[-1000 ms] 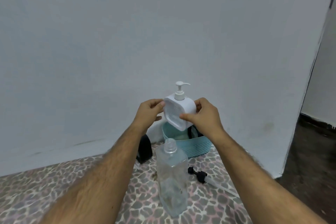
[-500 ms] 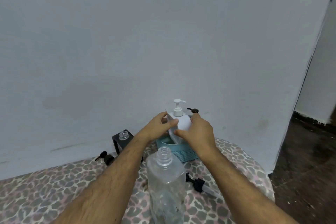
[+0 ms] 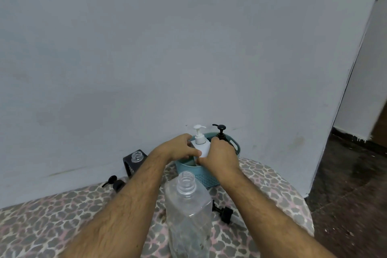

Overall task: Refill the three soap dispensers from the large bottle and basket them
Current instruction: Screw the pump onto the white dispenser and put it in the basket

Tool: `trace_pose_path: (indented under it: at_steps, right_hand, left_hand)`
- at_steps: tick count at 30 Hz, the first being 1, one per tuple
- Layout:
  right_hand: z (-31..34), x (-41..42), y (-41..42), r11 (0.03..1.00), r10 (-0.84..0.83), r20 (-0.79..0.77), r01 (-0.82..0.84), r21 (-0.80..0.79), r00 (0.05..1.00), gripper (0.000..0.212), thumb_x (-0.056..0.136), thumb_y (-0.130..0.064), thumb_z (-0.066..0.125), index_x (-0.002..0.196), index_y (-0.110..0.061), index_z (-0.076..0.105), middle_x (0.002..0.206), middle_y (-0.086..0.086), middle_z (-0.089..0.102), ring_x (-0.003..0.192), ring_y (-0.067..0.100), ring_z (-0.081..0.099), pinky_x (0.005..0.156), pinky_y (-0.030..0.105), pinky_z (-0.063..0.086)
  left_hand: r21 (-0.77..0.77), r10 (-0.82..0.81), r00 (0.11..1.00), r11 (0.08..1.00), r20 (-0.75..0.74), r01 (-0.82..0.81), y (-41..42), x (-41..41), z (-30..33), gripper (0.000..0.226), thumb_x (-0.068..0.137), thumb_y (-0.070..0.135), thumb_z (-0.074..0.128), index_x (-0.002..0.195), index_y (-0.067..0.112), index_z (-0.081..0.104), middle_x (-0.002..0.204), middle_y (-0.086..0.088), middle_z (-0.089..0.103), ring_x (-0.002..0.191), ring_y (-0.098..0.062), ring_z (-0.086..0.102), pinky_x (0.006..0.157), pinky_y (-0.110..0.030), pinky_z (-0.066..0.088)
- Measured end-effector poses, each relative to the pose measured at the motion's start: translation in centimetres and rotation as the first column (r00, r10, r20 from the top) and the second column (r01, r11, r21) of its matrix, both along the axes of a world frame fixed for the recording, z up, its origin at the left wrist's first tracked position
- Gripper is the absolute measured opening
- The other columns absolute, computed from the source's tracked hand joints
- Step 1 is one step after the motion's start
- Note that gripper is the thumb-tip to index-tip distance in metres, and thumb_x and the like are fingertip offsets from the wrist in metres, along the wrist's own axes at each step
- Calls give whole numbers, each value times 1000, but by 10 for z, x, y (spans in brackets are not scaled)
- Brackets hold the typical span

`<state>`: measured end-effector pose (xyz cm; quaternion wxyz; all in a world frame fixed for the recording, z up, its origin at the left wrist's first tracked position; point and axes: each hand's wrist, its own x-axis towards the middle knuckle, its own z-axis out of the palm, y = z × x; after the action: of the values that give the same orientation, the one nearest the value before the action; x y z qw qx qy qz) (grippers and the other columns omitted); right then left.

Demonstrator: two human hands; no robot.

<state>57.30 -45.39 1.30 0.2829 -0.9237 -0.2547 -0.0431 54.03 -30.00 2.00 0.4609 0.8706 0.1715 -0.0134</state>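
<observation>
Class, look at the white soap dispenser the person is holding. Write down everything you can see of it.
The white soap dispenser looks like smooth plastic, with a flat-sided body and a white pump head screwed on, its spout pointing right. It stands roughly upright, lowered partly into the teal basket beside a dark-pumped bottle. The left hand and right hand grip its sides, hiding its lower part.

A plain home room: bare painted wall (image 3: 167, 58), leopard-print cloth (image 3: 52, 222), dark tiled floor (image 3: 351, 184).
</observation>
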Motion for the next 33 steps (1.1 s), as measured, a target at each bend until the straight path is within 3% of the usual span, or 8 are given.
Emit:
trace_pose_path:
  at_steps: [3,6,10,14,19,22,27,33]
  right_hand:
    - [-1,3,2,997,13,20,-11,-74,1000,41,78,-36,76,108,-12,62,104,5,66,93,22,63,67,28,42]
    - [-1,5,3,988,21,38,-15,-153,999,26,85,-24,71,107,-11,66,107,8,66,96,24,64,73,31,48]
    - [-3,9,0,985,4,114,16,-173,993,18,94,-12,58,110,-9,65,111,10,66,102,27,63,80,33,48]
    - [-5,13,0,983,0,149,28,-183,989,19,97,-10,55,112,-9,65,113,9,65,102,25,63,80,32,48]
    - [-8,17,-2,985,-4,174,34,-169,985,25,94,-2,50,112,-6,67,113,11,63,101,26,63,78,31,47]
    - [-10,17,-3,985,5,202,31,-171,979,22,92,0,50,106,-3,67,111,12,62,99,27,63,73,30,41]
    - [-9,13,-5,993,16,183,6,-119,983,23,92,0,49,105,-2,68,109,13,63,98,28,63,76,31,45]
    - [5,3,-21,994,41,177,-58,91,983,15,90,-13,60,94,-10,74,98,9,69,92,28,65,70,27,40]
  left_hand:
    - [88,11,999,996,36,-14,1,0,-3,66,64,28,80,123,13,56,124,-7,65,115,-26,62,101,-48,50]
    - [160,-2,998,987,62,-8,1,0,-6,58,70,17,78,125,13,58,121,-1,67,110,-20,63,99,-42,51]
    - [31,26,993,999,112,-30,-3,0,-13,46,77,-1,78,118,4,59,111,-12,72,100,-26,70,78,-33,60]
    - [25,36,987,999,154,-40,-2,1,-18,47,74,1,81,116,0,60,110,-14,72,98,-26,71,72,-29,60]
    - [183,-2,984,983,180,-32,-4,2,-23,45,70,9,84,112,8,67,111,-4,73,105,-19,69,88,-42,58]
    - [322,-41,984,947,171,-17,-5,2,-23,43,76,15,80,118,13,67,121,0,70,113,-13,64,99,-40,52]
    - [471,-88,993,881,79,41,-12,-5,-16,39,87,21,69,126,19,63,126,0,67,112,-19,62,100,-41,49]
    - [381,22,960,915,278,-131,-25,-37,6,43,90,26,68,131,18,62,128,-2,65,118,-16,60,103,-34,47]
